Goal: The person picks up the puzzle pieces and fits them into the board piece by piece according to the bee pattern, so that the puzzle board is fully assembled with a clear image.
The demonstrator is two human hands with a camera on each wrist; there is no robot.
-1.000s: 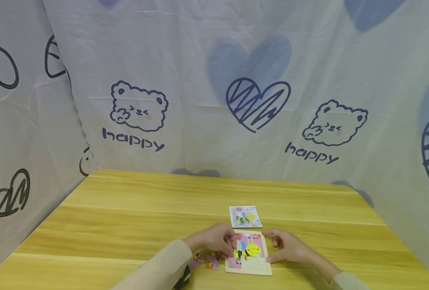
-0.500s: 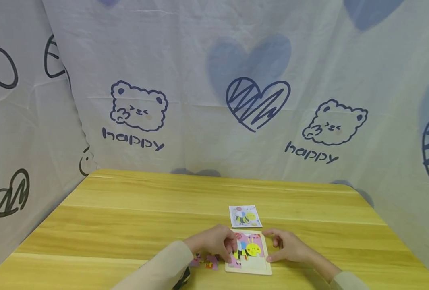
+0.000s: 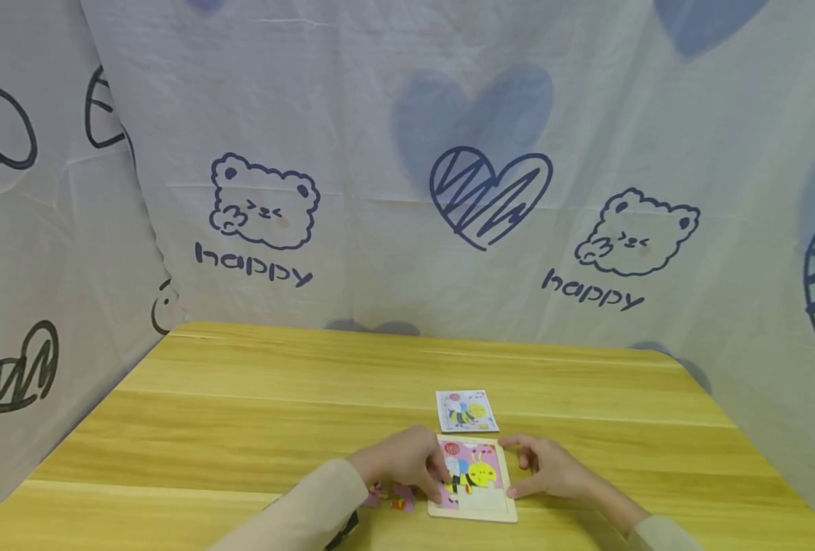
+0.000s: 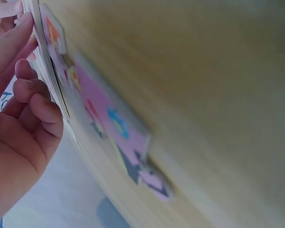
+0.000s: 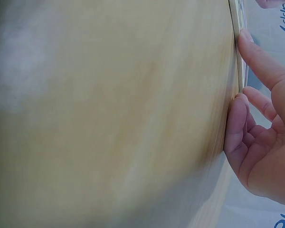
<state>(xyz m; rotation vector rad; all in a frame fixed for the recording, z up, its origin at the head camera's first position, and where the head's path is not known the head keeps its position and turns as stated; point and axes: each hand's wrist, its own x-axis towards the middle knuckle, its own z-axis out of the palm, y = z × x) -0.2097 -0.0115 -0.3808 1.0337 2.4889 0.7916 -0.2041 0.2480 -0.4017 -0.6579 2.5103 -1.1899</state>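
Note:
A square wooden jigsaw board [image 3: 472, 517] lies on the table, partly filled with pieces showing a yellow bee on pink; its lower right is bare wood. My left hand [image 3: 410, 459] reaches over the board's left side, thumb and index fingertips touching the pieces there, the other fingers bent. Against the right rim, my right hand [image 3: 552, 471] rests its thumb, with the index finger at the upper right corner. Loose pink puzzle pieces [image 4: 114, 114] lie left of the board, partly behind my left hand in the head view.
Just beyond the board lies a picture card [image 3: 467, 411] with the same bee. A dark object [image 3: 343, 529] is mostly hidden by the left sleeve. The wooden table [image 3: 276, 375] ends at a printed cloth [image 3: 379, 283] behind and at the sides.
My left thumb and fingers have shifted slightly down along the board's left side, and more of the red circle shows. My right hand and the board stay in place.

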